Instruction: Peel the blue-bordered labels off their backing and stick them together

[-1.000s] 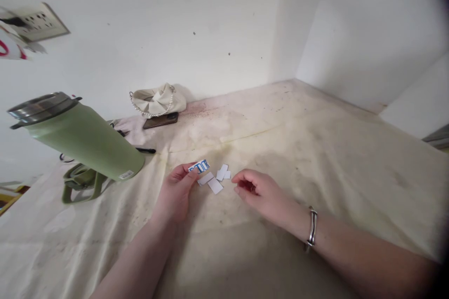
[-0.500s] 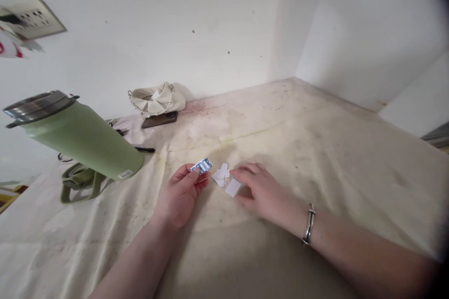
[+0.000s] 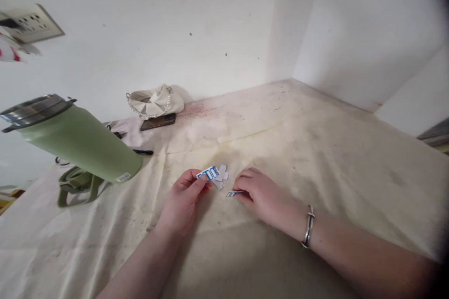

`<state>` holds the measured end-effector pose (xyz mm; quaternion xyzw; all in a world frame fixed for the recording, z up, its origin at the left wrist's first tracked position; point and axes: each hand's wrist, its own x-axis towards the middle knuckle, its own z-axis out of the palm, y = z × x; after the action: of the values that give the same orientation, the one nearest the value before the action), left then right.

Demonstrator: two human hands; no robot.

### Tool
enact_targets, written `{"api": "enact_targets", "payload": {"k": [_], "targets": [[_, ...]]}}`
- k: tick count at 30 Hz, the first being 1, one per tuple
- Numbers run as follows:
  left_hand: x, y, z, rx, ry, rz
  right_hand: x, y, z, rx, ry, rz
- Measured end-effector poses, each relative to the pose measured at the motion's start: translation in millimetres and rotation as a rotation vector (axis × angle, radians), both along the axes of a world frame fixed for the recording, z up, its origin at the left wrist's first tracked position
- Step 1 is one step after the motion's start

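Between thumb and fingers, my left hand point(image 3: 185, 196) pinches a small white paper piece with blue print point(image 3: 208, 174). My right hand point(image 3: 259, 194) is closed on a second blue-printed paper piece point(image 3: 233, 193), held tilted just above the cloth. Several small white paper pieces point(image 3: 221, 175) lie overlapping on the cloth between the hands, partly hidden by the piece in my left hand. The wording of the print is too small to read.
On the left a green bottle point(image 3: 87, 142) with a steel rim stands beside its green lid point(image 3: 77, 187). A cream pouch point(image 3: 156, 102), a dark phone point(image 3: 158, 122) and a black pen point(image 3: 143, 152) lie farther back on the creased tablecloth point(image 3: 298, 149). A wall outlet point(image 3: 33, 23) is at upper left.
My right hand has picked up the loose white piece from the cloth, and its blue-printed side now shows. The left hand has shifted slightly right with its paper piece.
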<state>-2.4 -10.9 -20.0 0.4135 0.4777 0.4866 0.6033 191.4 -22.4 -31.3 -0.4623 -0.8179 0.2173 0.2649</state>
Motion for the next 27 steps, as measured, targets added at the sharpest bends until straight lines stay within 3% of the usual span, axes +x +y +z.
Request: {"api": "enact_targets", "payload": {"k": [5,12,27], "targets": [[4,-6,-0.7,0.003,0.146,-0.089,-1,-7,11,-0.172,0.088,-0.065],[11,-16,2.0,0.118,0.429,-0.234,-7,-16,16,-0.172,0.162,0.006],[10,-17,1.8,0.077,0.344,-0.391,-4,-13,11,-0.213,0.054,-0.143]]}}
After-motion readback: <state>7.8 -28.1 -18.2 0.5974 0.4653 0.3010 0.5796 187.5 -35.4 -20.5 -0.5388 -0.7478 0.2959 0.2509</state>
